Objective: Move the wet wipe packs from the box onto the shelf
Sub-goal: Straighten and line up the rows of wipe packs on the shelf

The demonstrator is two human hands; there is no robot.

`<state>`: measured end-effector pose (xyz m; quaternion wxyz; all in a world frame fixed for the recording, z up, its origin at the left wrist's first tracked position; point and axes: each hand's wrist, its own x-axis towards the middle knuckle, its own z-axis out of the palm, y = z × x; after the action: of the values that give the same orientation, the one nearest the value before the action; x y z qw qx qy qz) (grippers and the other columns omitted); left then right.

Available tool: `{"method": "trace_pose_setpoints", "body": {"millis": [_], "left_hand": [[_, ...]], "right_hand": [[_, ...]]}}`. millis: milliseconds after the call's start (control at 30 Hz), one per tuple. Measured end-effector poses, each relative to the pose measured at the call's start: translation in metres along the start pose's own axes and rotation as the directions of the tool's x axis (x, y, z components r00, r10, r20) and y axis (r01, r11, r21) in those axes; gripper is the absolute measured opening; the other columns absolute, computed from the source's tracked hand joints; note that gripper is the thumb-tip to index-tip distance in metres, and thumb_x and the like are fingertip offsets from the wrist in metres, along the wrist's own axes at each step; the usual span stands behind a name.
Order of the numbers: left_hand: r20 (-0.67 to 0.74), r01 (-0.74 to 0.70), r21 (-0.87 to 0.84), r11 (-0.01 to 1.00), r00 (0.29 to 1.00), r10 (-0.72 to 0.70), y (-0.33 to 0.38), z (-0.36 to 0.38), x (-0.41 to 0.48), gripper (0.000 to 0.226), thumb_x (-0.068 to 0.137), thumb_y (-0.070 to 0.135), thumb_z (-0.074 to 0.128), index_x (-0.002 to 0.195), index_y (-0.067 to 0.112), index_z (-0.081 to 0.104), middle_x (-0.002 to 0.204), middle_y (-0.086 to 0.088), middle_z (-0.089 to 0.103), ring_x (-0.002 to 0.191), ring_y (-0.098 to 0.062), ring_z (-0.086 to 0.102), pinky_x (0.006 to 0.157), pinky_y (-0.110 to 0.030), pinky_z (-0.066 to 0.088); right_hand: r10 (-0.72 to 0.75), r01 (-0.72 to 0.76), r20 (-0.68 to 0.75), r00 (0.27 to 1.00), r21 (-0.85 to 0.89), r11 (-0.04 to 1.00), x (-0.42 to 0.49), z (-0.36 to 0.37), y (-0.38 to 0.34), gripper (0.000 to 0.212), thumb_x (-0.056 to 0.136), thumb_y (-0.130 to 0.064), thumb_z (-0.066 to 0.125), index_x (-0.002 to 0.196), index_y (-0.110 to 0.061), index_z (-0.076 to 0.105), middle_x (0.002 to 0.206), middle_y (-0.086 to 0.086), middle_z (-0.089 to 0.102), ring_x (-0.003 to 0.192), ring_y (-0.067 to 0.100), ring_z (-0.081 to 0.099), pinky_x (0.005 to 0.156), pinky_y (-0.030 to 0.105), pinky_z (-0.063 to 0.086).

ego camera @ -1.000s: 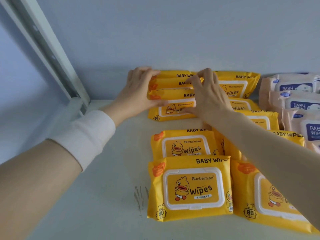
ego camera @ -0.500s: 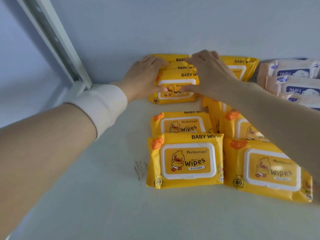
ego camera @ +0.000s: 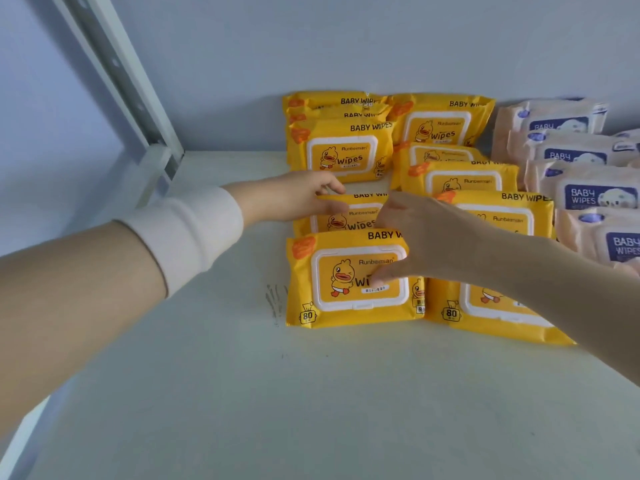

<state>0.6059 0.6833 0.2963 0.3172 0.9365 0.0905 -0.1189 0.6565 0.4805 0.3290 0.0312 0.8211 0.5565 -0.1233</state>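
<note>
Behind the front yellow pack (ego camera: 346,299), which lies flat near the shelf (ego camera: 311,410) edge with its duck label facing up, sits the second yellow pack (ego camera: 349,218), and that one looks like the target. Left hand (ego camera: 294,199) reaches over it from the left, fingers (ego camera: 329,183) loosely curled and touching its far-left corner, thumb lying along the top face. No closed grip there; the hand rests on the pack rather than pinching it. Right hand (ego camera: 429,237) comes in from the right, fingers spread open, holding nothing, its thumb tip brushing the lid of the front pack while the fingertips hover over the right end of the second pack.

Key relation: the second pack's long axis runs left to right, so the two hands bracket its two short ends, left hand nearer and already in contact. Beyond it, against the back wall, stands the rear stack (ego camera: 341,147) of yellow packs, leaning upright, with a gap of bare shelf between. My read is that the hands are set to square this pack up or slide it back toward that stack. Right of the front pack runs a second column of yellow packs (ego camera: 491,206), overlapped like shingles, and further right the pink packs (ego camera: 581,188). No box shows anywhere in view, so every pack visible is already on the shelf.
</note>
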Motion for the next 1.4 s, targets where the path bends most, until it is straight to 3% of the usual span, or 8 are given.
{"method": "trace_pose_setpoints", "body": {"millis": [167,300,500,667,867,1100,1267,1400], "left_hand": [[-0.085,-0.067,-0.117,0.991,0.995,0.057,0.006,-0.015,-0.010,0.024,0.085,0.029,0.063,0.108,0.033,0.061,0.100,0.018,0.059,0.084,0.003,0.055,0.065,-0.004,0.046],[-0.282,-0.172,-0.129,0.977,0.951,0.130,0.013,-0.025,-0.009,0.021,0.084,0.015,0.066,0.102,0.025,0.064,0.081,0.017,0.057,0.067,0.000,0.052,0.052,-0.004,0.041],[-0.448,-0.148,0.037,0.988,0.882,0.149,0.012,-0.024,-0.003,0.027,0.092,0.021,0.054,0.115,0.013,0.065,0.111,-0.005,0.058,0.098,-0.015,0.052,0.077,-0.016,0.035],[-0.367,-0.104,0.387,0.916,0.894,0.256,0.009,-0.021,-0.012,0.084,0.069,0.047,0.073,0.140,0.016,0.040,0.143,-0.004,0.043,0.132,-0.024,0.033,0.108,-0.037,0.029],[-0.391,0.000,0.599,0.801,0.873,0.293,-0.005,-0.012,-0.016,0.095,0.069,0.041,0.075,0.145,0.009,0.028,0.147,-0.011,0.033,0.135,-0.030,0.029,0.112,-0.042,0.028],[-0.416,0.051,0.635,0.771,0.863,0.286,-0.007,-0.003,-0.008,0.092,0.074,0.040,0.071,0.145,0.004,0.026,0.145,-0.017,0.032,0.132,-0.034,0.030,0.111,-0.043,0.028],[-0.395,0.022,0.585,0.811,0.881,0.261,-0.008,-0.004,-0.008,0.099,0.074,0.044,0.071,0.147,0.004,0.017,0.153,-0.017,0.019,0.140,-0.033,0.019,0.115,-0.046,0.022],[-0.360,0.017,0.579,0.815,0.902,0.238,-0.008,-0.007,-0.001,0.102,0.075,0.045,0.068,0.149,0.007,0.008,0.158,-0.012,0.008,0.145,-0.027,0.009,0.118,-0.038,0.012]], "right_hand": [[0.049,-0.037,-0.146,0.988,0.083,0.996,-0.006,0.000,-0.002,0.066,0.067,-0.052,0.073,0.116,-0.011,0.056,0.112,0.005,0.055,0.104,0.024,0.055,0.083,0.035,0.049],[0.078,-0.045,-0.402,0.912,0.090,0.995,0.002,0.002,0.000,0.068,0.057,-0.046,0.079,0.107,-0.004,0.058,0.119,0.012,0.051,0.112,0.028,0.047,0.086,0.037,0.048],[0.209,-0.174,-0.548,0.810,0.116,0.978,0.039,0.014,0.007,0.070,0.064,-0.045,0.076,0.114,-0.001,0.053,0.123,0.015,0.046,0.118,0.030,0.040,0.094,0.035,0.041],[0.233,-0.271,-0.582,0.779,0.022,0.962,0.058,0.017,0.008,0.076,0.071,-0.050,0.069,0.127,-0.003,0.045,0.128,0.015,0.042,0.119,0.031,0.039,0.099,0.037,0.036],[0.320,-0.341,-0.507,0.801,0.054,0.939,0.049,0.013,0.025,0.104,0.061,-0.052,0.077,0.143,-0.011,0.027,0.144,0.015,0.030,0.133,0.034,0.026,0.109,0.041,0.029],[0.391,-0.422,-0.459,0.798,0.037,0.906,0.069,0.011,0.025,0.093,0.070,-0.044,0.074,0.142,-0.011,0.026,0.143,0.015,0.029,0.131,0.034,0.029,0.107,0.040,0.031],[0.381,-0.384,-0.425,0.821,0.080,0.920,0.060,0.018,0.029,0.110,0.069,-0.051,0.073,0.149,-0.011,0.008,0.152,0.013,0.018,0.141,0.033,0.015,0.115,0.041,0.019],[0.466,-0.479,-0.373,0.802,0.062,0.875,0.072,0.021,0.027,0.124,0.064,-0.064,0.068,0.148,-0.005,-0.002,0.148,0.017,0.027,0.138,0.033,0.024,0.113,0.041,0.020]]}}
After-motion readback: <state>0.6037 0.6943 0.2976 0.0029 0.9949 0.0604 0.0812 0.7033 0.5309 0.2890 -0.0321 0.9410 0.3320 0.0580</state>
